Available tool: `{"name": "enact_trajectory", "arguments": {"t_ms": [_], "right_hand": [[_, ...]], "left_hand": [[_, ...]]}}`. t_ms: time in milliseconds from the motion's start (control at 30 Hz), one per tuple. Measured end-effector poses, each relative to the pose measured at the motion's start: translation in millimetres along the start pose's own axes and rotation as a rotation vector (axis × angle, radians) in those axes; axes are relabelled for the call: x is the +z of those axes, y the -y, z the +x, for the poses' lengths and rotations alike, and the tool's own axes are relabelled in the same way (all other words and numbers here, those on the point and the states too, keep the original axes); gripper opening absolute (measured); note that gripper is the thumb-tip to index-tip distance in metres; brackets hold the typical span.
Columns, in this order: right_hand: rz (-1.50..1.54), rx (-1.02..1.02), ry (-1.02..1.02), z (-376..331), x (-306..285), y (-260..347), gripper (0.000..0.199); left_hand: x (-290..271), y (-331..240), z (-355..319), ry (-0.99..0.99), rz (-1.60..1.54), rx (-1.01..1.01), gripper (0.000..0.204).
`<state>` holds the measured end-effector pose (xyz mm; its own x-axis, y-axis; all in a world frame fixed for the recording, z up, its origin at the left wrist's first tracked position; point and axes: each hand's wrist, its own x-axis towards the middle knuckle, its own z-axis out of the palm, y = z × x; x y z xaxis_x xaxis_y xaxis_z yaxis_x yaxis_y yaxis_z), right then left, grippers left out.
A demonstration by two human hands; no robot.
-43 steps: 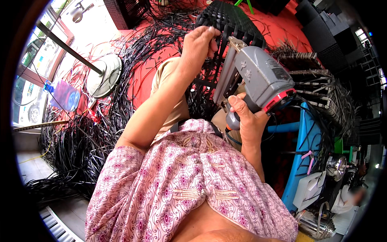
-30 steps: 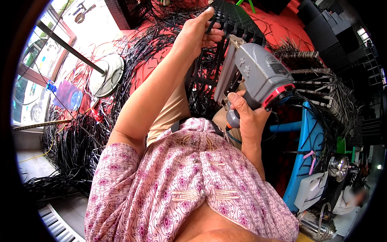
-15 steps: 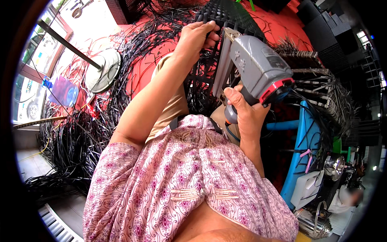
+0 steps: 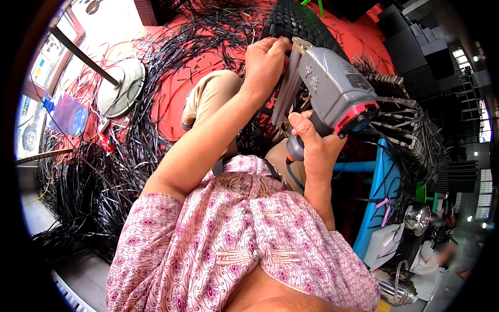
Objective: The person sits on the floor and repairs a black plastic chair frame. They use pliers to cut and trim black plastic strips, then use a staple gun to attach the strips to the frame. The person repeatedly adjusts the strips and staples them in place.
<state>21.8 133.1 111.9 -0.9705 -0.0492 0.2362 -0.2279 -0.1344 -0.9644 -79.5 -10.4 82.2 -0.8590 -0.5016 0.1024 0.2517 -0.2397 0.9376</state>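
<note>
My right hand (image 4: 315, 140) is wrapped around the handle of a grey and red air staple gun (image 4: 338, 86). Its narrow nose points away from me, at the near edge of a black woven wicker piece (image 4: 301, 26). My left hand (image 4: 266, 65) is closed at that same edge, just left of the nose. Its fingertips are bent and partly hidden, so what lies between them does not show. A dark hose (image 4: 293, 177) hangs from the bottom of the gun's handle.
Loose black strips (image 4: 88, 187) lie in heaps over the red floor covering (image 4: 179, 99) on the left. A round stand base (image 4: 122, 86) and a clear blue bottle (image 4: 70, 117) are there too. At right stand a blue plastic chair (image 4: 375, 192), a woven frame (image 4: 400, 114) and a metal kettle (image 4: 397, 288).
My left hand has shifted slightly right and closer to the gun's nose, its fingers now more curled. My left knee shows more. The gun stays almost in place in my right hand.
</note>
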Motion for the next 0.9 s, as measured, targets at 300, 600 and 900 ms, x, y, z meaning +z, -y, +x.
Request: {"name": "enact_trajectory", "arguments": {"t_ms": [300, 600, 900], "right_hand": [[-0.084, 0.05, 0.041, 4.2, -0.5, -5.6, 0.029], [-0.17, 0.019, 0.02, 7.5, 0.2, -12.6, 0.032], [-0.217, -0.134, 0.046, 14.9, 4.0, -32.8, 0.019]], "left_hand": [[-11.4, -9.3, 3.9, 0.085, -0.011, -0.081, 0.027], [-9.8, -25.7, 16.6, 0.184, 0.092, -0.221, 0.027], [-24.0, -21.0, 21.6, 0.213, 0.104, -0.174, 0.029]]}}
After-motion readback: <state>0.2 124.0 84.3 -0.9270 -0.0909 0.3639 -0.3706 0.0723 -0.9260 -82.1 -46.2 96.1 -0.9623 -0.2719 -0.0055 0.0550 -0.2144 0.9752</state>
